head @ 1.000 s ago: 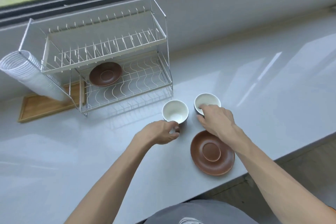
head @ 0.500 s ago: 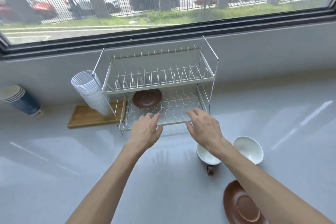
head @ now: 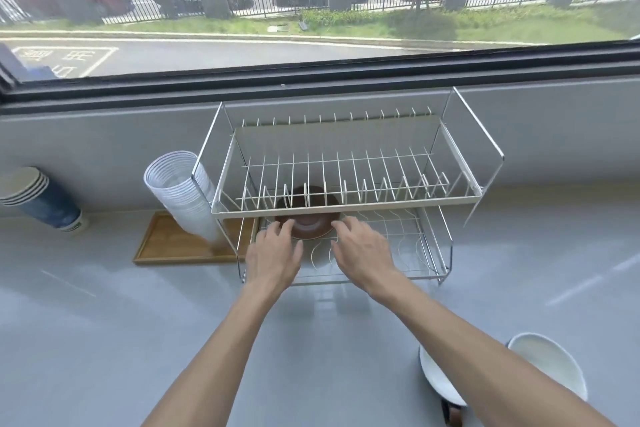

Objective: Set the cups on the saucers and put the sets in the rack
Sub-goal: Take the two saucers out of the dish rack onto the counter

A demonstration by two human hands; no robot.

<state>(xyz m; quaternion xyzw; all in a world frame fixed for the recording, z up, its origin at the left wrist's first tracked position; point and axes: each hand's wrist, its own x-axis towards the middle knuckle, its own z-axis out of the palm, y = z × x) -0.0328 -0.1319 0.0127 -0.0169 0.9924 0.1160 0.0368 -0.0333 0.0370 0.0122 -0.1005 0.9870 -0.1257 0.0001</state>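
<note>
Left hand (head: 273,258) and right hand (head: 362,255), both open-fingered, flank the flat-lying, upward-facing brown saucer (head: 306,224) on the rack (head: 346,201).

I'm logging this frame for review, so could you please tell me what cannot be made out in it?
- Saucer in the rack: partly hidden in the head view by the upper shelf's rail and wires.
- Whether the left hand or right hand touches the saucer: fingertips lie at its rim; contact unclear.
- Near cup: mostly covered by the right forearm.
- Far cup: forearm covers its left side.
- Second saucer: not in view.
</note>
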